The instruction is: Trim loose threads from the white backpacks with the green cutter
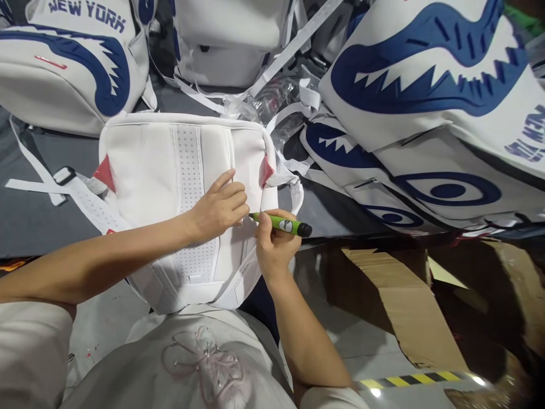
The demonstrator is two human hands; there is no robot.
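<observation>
- Right grip (277, 244) is grasping the green marker (283, 224).
- Marker is pointing left, toward the white backpack (187, 170) and left grip (221, 204); long axis is running roughly side to side, black end outward. Tip contact: can't tell.
- Left grip is resting just beside the tip, fingers curling; can't tell if it's pinching fabric.
- Backpack is lying back side up on the worktop (29, 227), perforated strip (189, 153) running away from the torso (149, 363), near end overhanging.

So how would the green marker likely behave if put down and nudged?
The marker would probably roll, since it looks round. It seems stiff, lying straight in the right hand. It is likely light, being slim.
</observation>
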